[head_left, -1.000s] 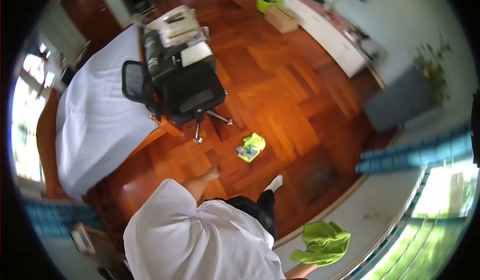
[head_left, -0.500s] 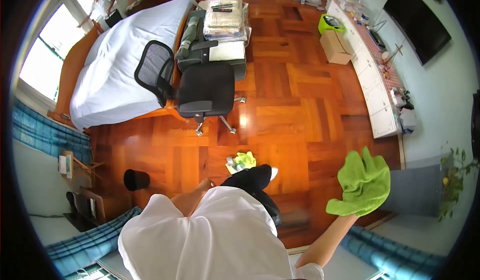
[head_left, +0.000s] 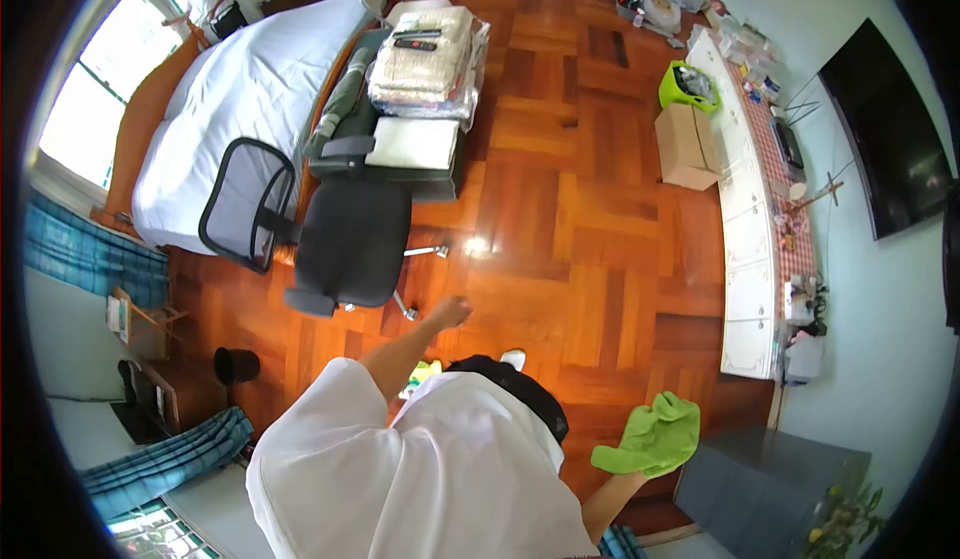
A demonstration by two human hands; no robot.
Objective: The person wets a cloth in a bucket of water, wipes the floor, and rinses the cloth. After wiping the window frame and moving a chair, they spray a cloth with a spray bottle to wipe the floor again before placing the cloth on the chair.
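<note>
My right hand wears a fuzzy green cleaning glove, held low at my right side near a grey cabinet. The glove's thumb stands apart from its fingers, and nothing shows in its grasp. My left hand is bare and stretched forward over the wood floor, its fingers curled in with nothing visible in them. It is nearest to the wheeled base of a black office chair, without touching it. By my left side, a light-green item on the floor is partly hidden by my white shirt.
On the left are a bed, a stack of wrapped bedding and a black bin. A cardboard box, a green basket and a long white cabinet line the right. Another person stands by the window.
I have moved forward, so the chair and cabinets appear closer. My left hand has swung forward from beside my body. The gloved right hand has dropped lower and nearer to me.
</note>
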